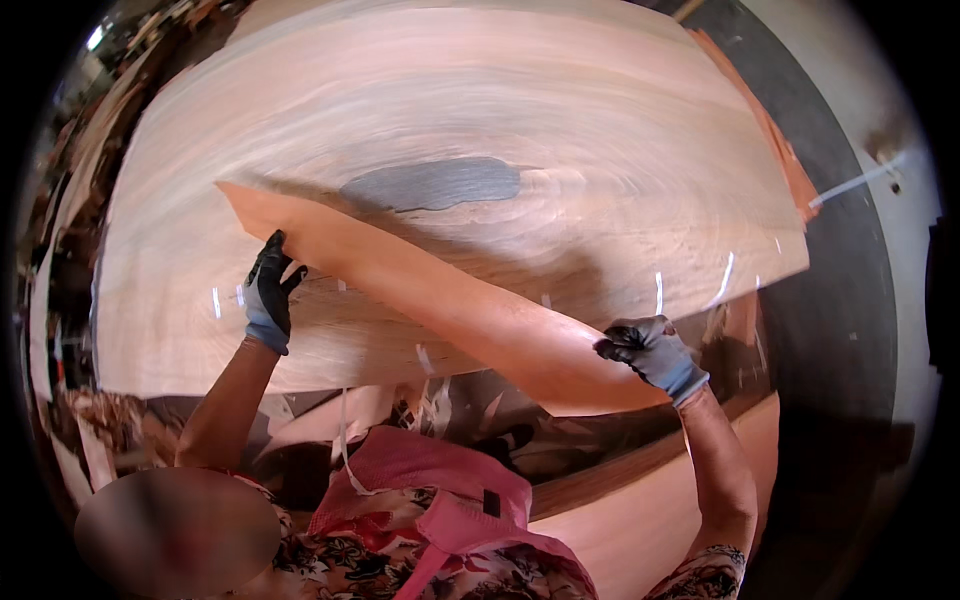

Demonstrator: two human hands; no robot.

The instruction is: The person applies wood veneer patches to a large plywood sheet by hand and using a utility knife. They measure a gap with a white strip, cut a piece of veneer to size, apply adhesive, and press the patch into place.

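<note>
A long, orange-brown strip of wood veneer (430, 285) slants from upper left to lower right, held above a broad pale veneer sheet (560, 110). My left hand (270, 290), in a grey glove with black fingertips, grips the strip's lower edge near its pointed left end. At the right end, my right hand (650, 355), gloved alike, pinches the strip's corner between thumb and fingers. A shadow of the strip falls on the sheet. Beyond it, the sheet has a dark grey oval opening (435, 184). Short white tape pieces (659, 293) are stuck along its near part.
Orange veneer edges (770, 130) stick out under the sheet's right side, over a dark surface (835, 250). Another veneer sheet (660, 520) lies low at the right. Scraps (110, 420) are heaped at the lower left. A white strip (855, 182) juts out at the right.
</note>
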